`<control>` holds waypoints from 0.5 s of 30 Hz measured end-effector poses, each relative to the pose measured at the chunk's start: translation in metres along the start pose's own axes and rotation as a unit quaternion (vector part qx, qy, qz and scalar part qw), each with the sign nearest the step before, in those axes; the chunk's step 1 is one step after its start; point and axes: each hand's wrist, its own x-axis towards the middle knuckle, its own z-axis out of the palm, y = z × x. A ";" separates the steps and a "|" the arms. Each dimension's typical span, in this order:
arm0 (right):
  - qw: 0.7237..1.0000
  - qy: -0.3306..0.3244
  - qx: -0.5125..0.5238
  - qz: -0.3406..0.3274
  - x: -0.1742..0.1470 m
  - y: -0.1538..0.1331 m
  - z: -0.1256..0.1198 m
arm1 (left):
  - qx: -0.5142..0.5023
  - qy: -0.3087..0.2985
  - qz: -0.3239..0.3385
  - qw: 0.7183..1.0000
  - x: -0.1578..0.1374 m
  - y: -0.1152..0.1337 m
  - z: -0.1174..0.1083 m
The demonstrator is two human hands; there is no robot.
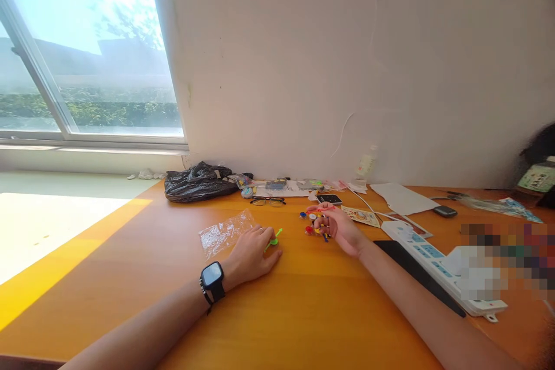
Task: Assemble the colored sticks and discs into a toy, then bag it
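On an orange-brown wooden tabletop (pixel 303 312), a step of close handling seems in hand, and light fingertip control is called for. The left hand (pixel 250 254) is rested beside a crumpled clear plastic bag (pixel 223 235); the right hand (pixel 340 229) is curled at a cluster of small multicoloured plastic parts (pixel 309 230), some hidden by its fingers. By the left fingertips a slim bright-green plastic piece (pixel 273 241) is seen — whether pinched or merely touched cannot be told. At the right hand a thin red strip (pixel 321 209) is blurred — its hold equally unclear.
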 end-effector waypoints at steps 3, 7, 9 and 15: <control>0.996 0.012 0.083 0.026 0.001 -0.004 -0.003 | -0.012 -0.005 -0.015 1.000 0.001 0.000 -0.003; 0.992 0.016 0.120 0.044 0.001 -0.004 -0.007 | -0.023 -0.007 -0.025 0.999 0.001 0.000 -0.009; 0.992 0.013 0.113 0.058 0.001 -0.001 -0.006 | -0.024 -0.009 -0.024 0.999 0.001 0.000 -0.009; 0.997 0.034 -0.075 0.011 0.004 0.013 -0.004 | -0.034 0.001 -0.007 0.999 0.003 -0.005 -0.005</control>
